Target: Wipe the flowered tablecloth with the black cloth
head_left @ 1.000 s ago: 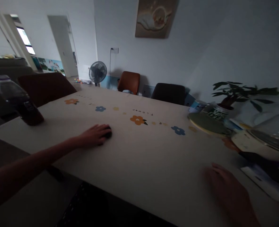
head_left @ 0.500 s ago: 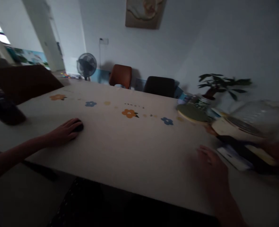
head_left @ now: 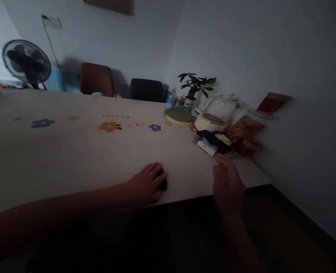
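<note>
My left hand (head_left: 145,185) lies flat on the table near its front edge, covering a small dark object (head_left: 162,181) that shows only at the fingertips. My right hand (head_left: 227,182) hovers at the table's front right, fingers loosely curled and holding nothing, just short of a dark flat item (head_left: 213,139) lying on a white booklet (head_left: 205,147). The table (head_left: 71,151) wears a cream cloth printed with flowers.
Against the right wall stand a glass kettle (head_left: 217,113), a potted plant (head_left: 195,89), a round green mat (head_left: 179,115), a snack bag (head_left: 242,132) and a red item (head_left: 272,103). Two chairs (head_left: 96,79) and a fan (head_left: 27,62) sit beyond the far edge.
My left hand has slid the dark object along the table toward the right. The view has swung right, and my right hand has come closer to the clutter by the wall.
</note>
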Motion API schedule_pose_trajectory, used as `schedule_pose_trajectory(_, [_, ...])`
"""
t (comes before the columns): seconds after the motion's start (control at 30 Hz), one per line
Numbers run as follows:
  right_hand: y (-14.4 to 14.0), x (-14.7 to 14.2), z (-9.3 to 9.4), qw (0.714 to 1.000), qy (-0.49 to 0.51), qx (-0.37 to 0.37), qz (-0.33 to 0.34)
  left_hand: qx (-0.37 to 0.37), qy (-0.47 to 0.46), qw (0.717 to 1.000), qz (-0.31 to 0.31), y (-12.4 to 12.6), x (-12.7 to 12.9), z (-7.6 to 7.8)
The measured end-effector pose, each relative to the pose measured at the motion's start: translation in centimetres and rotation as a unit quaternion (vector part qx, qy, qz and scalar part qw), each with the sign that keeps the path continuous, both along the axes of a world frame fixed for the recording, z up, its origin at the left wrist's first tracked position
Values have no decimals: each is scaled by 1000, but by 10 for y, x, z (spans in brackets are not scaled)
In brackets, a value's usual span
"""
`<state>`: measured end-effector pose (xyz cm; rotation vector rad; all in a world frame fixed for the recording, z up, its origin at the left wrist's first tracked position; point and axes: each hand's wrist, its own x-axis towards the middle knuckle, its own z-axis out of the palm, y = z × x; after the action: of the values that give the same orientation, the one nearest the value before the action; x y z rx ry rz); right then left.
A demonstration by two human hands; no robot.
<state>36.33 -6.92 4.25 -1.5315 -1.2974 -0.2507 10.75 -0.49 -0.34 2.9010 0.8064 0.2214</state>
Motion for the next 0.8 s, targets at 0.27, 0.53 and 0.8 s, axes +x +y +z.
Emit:
schedule_pose_trajectory(0.27, [-18,20,-47,990,-48,-135,8,-111,-57,991,-48,30,176,26])
schedule_pose_trajectory(0.53, [34,35,-78,948,-142,-282,44,-83,-104,989,58,65,7,33])
schedule_pose_trajectory(0.8, [128,-4,-46,870,-231,-430,70,121,-182,950,223,55,-211,2])
